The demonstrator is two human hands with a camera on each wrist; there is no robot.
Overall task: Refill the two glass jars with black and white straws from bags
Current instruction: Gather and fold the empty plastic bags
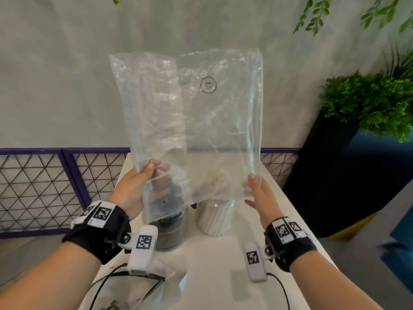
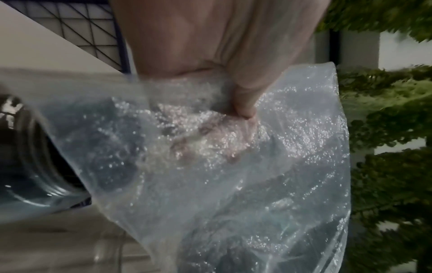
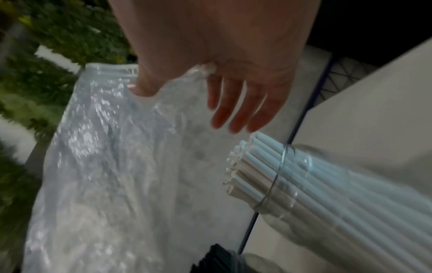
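Straws already fill both jars as far as I can see, so from left to right: my left hand [image 1: 136,189] pinches the lower left edge of an empty clear bag [image 1: 192,121], thumb in front and fingers behind the film, holding it up over the table [image 1: 219,265]. Below it stands the dark jar [image 1: 171,229] of black straws [image 3: 214,258], half veiled by the bag's bottom edge, and just beside it to the right the jar [image 1: 215,218] packed with white straws [image 3: 261,171], their tips proud of the rim. My right hand [image 1: 260,193] is spread, fingers straight, thumb just touching the bag's right edge — gripping nothing. I judge the bag featherlight, limp and slick, likely to flutter or slip — best taken by a firm pinch near a corner. A second crumpled bag [image 1: 169,280] lies near me on the table. The jars look fragile and tippy; I'd keep the film clear of them.
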